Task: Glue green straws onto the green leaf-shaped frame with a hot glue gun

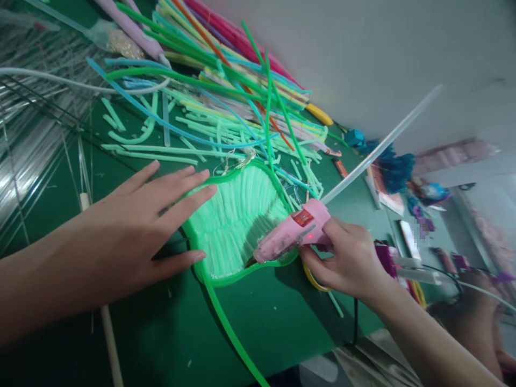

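A pale green leaf-like panel, made of fuzzy strips side by side, lies on the green table. A brighter green pipe cleaner edges it, its loose end trailing toward the front. My left hand has its fingers spread, with fingertips resting on the panel's left rim. In my right hand is a pink hot glue gun with a red light showing. Its nozzle points at the panel's lower right edge. A long clear glue stick sticks out of the gun's back.
Cut light green pipe-cleaner pieces litter the table behind the panel. Bundles of coloured pipe cleaners lie beyond. Clear thin strands spread at left, near a wooden stick. A yellow ring sits under my right hand. Another person's arm shows at right.
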`<state>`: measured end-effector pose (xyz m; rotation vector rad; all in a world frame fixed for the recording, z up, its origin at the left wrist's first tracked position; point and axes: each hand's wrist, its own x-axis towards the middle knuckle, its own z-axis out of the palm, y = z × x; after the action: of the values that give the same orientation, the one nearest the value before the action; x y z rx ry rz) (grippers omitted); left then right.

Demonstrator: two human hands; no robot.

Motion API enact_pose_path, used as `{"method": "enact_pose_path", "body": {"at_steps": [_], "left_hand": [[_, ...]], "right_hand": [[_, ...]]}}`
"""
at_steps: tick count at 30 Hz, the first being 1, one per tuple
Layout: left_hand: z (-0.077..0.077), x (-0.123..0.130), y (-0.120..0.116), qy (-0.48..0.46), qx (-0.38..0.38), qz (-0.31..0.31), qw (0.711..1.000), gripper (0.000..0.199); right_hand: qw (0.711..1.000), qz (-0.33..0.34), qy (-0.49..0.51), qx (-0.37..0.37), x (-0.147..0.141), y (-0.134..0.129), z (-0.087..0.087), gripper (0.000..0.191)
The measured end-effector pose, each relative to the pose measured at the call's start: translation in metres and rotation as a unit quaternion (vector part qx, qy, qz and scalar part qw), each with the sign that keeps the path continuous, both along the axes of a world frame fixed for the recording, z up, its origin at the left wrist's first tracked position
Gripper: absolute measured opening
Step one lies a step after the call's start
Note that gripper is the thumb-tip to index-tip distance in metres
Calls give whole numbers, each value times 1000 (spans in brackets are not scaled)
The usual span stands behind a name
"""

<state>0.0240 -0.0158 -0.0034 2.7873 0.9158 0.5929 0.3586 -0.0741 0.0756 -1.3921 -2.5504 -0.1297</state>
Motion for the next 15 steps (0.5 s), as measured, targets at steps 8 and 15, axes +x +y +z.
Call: {"method": "enact_pose_path", "body": {"at_steps": [8, 15], "left_hand": [[0, -1, 0, -1, -8, 1, 1000, 68], [-1, 0, 1, -1, 1, 0, 1000, 68]], "right_hand": [[1000, 9, -9, 3, 3, 0, 3, 18], [1000, 3, -4, 2, 7, -1, 2, 16]]}}
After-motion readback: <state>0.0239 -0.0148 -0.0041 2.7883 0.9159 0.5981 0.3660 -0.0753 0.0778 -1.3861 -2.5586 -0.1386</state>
